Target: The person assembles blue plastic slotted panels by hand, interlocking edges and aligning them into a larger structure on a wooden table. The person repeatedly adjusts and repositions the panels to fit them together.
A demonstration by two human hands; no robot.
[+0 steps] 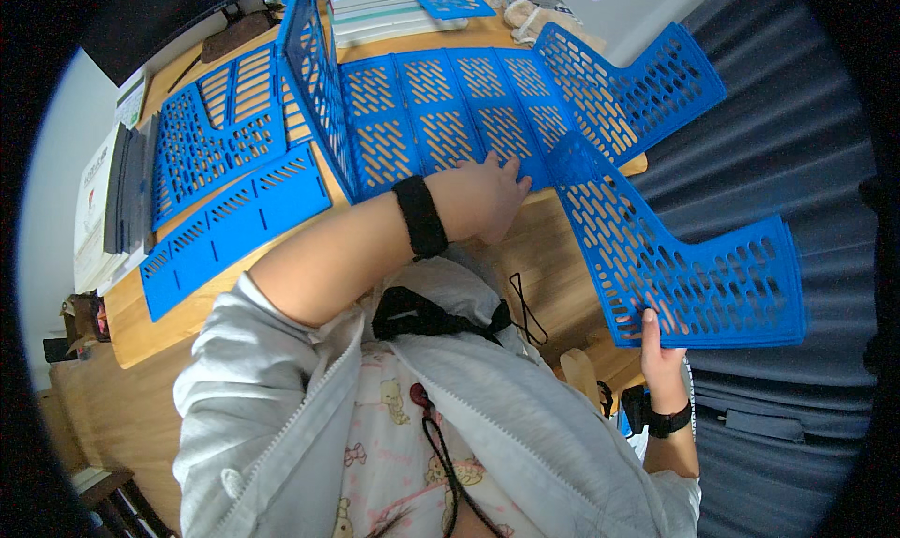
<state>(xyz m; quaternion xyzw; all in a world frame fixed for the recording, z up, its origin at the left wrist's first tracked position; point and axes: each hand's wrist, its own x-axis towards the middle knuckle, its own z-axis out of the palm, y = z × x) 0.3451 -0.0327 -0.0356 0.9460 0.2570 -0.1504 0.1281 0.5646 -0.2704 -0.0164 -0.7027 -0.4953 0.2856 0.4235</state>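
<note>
Across the desk lies a blue slotted plastic base panel (439, 106) of a file organizer. My left hand (489, 199) rests at its near edge, fingers stretched out and spread over the slots. Down at the right, my right hand (659, 355) grips the lower edge of a blue notched side panel (689, 243), thumb on the near face. That panel meets the base's right near corner and reaches past the desk edge. A second notched panel (614, 79) leans outward behind it. At the base's left end a tall blue divider (314, 93) stands upright.
Left of the divider lie a loose notched blue panel (178, 154) and a long blue strip (234, 233). Books and papers (108, 205) stack at the left edge. White stacked items (384, 22) sit behind. A dark curtain (787, 154) hangs at the right.
</note>
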